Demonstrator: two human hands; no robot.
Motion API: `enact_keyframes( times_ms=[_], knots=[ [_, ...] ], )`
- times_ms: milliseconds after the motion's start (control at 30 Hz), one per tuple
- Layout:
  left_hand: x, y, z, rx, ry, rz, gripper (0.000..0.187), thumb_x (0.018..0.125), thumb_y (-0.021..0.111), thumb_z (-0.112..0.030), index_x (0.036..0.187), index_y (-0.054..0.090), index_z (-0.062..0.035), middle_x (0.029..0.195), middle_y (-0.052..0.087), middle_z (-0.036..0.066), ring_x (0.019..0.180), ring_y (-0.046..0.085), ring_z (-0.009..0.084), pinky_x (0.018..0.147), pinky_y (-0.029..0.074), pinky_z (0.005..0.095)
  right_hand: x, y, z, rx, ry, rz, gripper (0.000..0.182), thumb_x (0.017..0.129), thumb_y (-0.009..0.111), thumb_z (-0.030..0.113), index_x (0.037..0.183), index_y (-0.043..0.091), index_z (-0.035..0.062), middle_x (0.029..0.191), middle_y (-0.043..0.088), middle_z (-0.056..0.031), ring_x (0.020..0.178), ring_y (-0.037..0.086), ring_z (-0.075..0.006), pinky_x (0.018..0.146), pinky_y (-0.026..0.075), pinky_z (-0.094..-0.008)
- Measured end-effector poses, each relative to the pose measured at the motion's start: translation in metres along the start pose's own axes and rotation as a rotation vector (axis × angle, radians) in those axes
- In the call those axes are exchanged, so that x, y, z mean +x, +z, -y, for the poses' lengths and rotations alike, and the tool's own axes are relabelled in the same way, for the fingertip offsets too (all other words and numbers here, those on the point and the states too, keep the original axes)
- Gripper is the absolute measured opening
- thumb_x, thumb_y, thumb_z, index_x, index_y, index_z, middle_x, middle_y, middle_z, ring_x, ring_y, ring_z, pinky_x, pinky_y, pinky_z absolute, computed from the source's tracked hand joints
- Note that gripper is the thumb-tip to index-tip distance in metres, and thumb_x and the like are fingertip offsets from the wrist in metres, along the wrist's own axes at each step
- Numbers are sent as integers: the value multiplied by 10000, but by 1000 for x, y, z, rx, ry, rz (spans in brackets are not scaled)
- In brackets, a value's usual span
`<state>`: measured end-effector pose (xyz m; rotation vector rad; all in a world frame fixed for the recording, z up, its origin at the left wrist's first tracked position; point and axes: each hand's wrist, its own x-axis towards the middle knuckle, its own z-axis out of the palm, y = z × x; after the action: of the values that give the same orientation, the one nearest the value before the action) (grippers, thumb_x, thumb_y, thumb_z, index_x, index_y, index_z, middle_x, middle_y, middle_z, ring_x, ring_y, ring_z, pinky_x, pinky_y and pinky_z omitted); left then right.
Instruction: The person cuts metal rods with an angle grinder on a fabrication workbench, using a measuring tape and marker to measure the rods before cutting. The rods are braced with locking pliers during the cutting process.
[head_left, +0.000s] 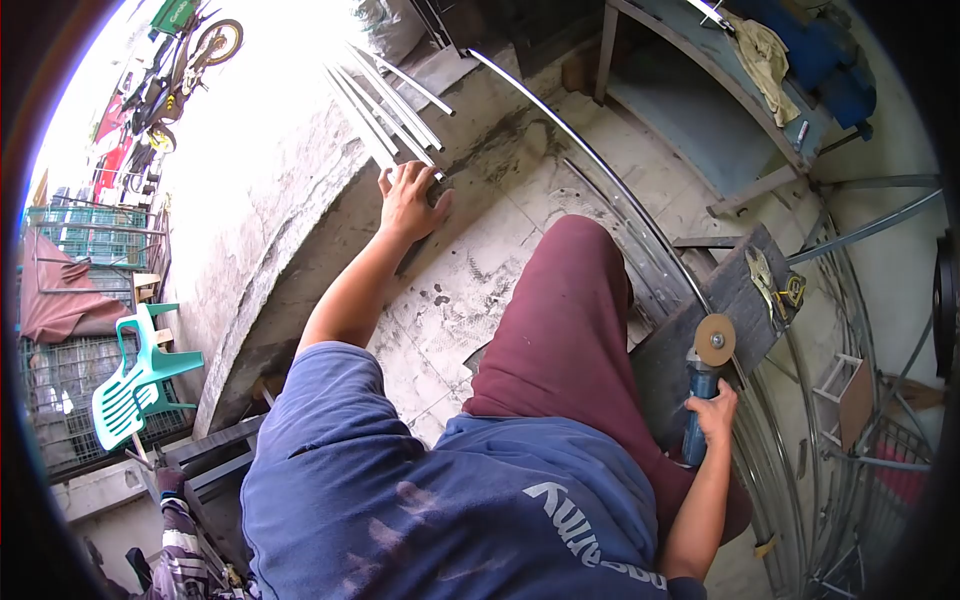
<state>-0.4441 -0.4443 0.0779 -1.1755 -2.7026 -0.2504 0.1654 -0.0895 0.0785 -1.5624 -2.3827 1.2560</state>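
Left hand [410, 200] is stretched out, palm down on the ends of the metal bars [395, 105] lying on the floor, looks pressed rather than gripping. Right hand [715, 410] is wrapped around the grinder [705, 375], its disc on a wooden plank [740, 290], hands well apart.
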Motion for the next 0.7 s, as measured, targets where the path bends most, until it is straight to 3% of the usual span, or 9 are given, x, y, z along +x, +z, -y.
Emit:
enact_keyframes(
  times_ms=[133, 233, 333, 400, 500, 567, 700],
  knots=[
    [15, 15, -9, 109, -53, 25, 301, 1000, 745, -334, 1230, 782, -145, 1340, 673, 78, 1399, 568, 286, 1292, 255, 619, 2, 2, -8, -28, 16, -11, 402, 575, 871, 190, 840, 666, -33, 788, 695, -212, 746, 685, -356, 777, 560, -479],
    [32, 26, 1, 193, -73, 70, 246, 998, 721, -263, 1208, 782, -149, 1322, 691, 68, 1388, 572, 292, 1292, 257, 619, 2, 4, -9, -2, 4, -14, 404, 594, 857, 166, 888, 692, -56, 782, 698, -195, 735, 671, -337, 768, 560, -456],
    [48, 44, 26, 313, -84, -2, 252, 999, 684, -215, 1220, 782, -143, 1328, 706, 67, 1384, 582, 303, 1278, 284, 623, 4, 4, -14, -66, 19, -7, 445, 586, 880, 210, 863, 666, -64, 899, 703, -264, 878, 708, -449, 843, 563, -516],
    [61, 53, 39, 358, -224, 18, 275, 1011, 672, -221, 1242, 778, -117, 1353, 706, 87, 1379, 599, 316, 1262, 309, 618, 6, 12, -31, -132, -31, -75, 497, 591, 892, 225, 924, 686, -82, 1020, 697, -292, 996, 701, -484, 896, 556, -540],
    [66, 37, 8, 160, -357, -46, 272, 1023, 663, -228, 1237, 773, -100, 1356, 698, 116, 1368, 610, 322, 1239, 326, 597, 3, 18, -41, -176, -30, -123, 606, 610, 919, 236, 1066, 709, -104, 1164, 671, -320, 1133, 676, -523, 971, 546, -567],
    [52, 34, -17, 61, -224, -97, 270, 1015, 717, -290, 1208, 767, -108, 1288, 706, 123, 1319, 628, 310, 1197, 344, 534, 4, 23, -43, -165, -57, -137, 682, 627, 938, 235, 1169, 712, -111, 1225, 660, -333, 1189, 658, -539, 1017, 541, -570],
    [6, 1, -95, -157, 82, -256, 267, 959, 815, -219, 1207, 770, -130, 1283, 732, 79, 1284, 658, 284, 1180, 369, 489, 2, 34, -61, -150, -106, -135, 778, 713, 966, 242, 1343, 680, -114, 1397, 632, -410, 1333, 605, -570, 1170, 506, -544]
  ],
)
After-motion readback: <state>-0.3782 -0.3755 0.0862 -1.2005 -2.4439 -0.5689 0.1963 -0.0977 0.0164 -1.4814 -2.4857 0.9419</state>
